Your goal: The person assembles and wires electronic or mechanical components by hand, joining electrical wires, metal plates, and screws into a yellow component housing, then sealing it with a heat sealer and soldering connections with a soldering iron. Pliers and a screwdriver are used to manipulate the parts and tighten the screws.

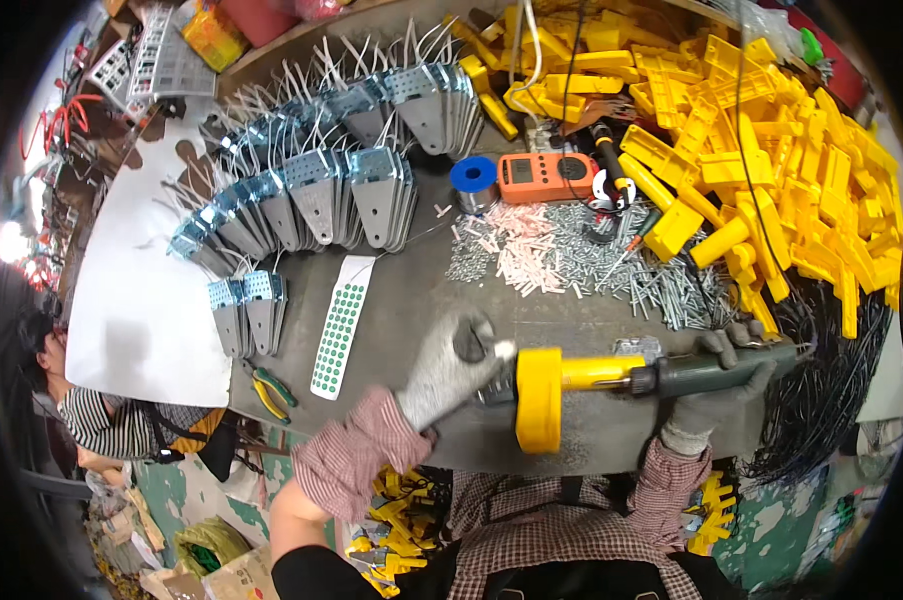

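Note:
My left hand (454, 362), in a grey glove, has its fingers curled against the left end of a yellow plastic housing (540, 405). The housing has a wide block at the left and a narrower yellow handle running right; a small dark part shows between the glove and the block. My right hand (714, 392), also gloved, is wrapped round a dark electric screwdriver (694, 374) lying level. Its thin bit points left and lies over the yellow handle. The exact contact of the bit, and most of my left fingertips, cannot be made out.
Loose screws (662, 290) and pink sleeves (527, 250) lie beyond my hands, near an orange multimeter (547, 178) and a solder spool (474, 182). Yellow housings (772, 160) are heaped right; wired metal plates (377, 205) stand left. Pliers (270, 395) and a sticker sheet (340, 330) lie nearer. A person (122, 415) sits far left.

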Demonstrator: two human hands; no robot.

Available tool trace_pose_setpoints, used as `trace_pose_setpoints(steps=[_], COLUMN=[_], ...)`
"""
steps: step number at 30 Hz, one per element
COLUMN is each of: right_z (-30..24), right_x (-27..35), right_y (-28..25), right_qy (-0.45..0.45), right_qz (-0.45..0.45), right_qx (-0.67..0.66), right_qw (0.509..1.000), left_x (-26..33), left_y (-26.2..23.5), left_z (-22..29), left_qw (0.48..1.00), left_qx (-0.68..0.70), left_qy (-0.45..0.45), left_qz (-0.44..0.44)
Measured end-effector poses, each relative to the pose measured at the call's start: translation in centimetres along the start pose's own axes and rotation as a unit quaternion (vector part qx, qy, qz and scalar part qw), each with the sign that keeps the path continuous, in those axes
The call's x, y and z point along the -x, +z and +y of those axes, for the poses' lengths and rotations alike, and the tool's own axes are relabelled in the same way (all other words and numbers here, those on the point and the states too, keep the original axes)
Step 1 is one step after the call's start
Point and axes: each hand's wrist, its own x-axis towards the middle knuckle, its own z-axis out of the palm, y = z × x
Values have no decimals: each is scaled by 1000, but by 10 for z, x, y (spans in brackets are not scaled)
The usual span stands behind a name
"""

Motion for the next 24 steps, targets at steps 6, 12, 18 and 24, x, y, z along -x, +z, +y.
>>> trace_pose_setpoints(steps=[6, 12, 18, 24], right_z=[18, 3, 2, 8], right_x=[3, 7, 15, 15], right_y=[19, 13, 13, 19], right_qy=[29, 12, 32, 46], right_qz=[-9, -2, 1, -24], right_qx=[-14, -42, -59, -86], right_qw=[999, 999, 998, 995], left_x=[14, -48, -82, -71], left_y=[-5, -55, -69, -59], left_z=[-22, -19, -5, -13], left_qw=[961, 877, 812, 806], left_qx=[211, -431, -568, -586], left_qy=[-4, 177, 127, 77], left_qz=[179, 118, -44, 5])
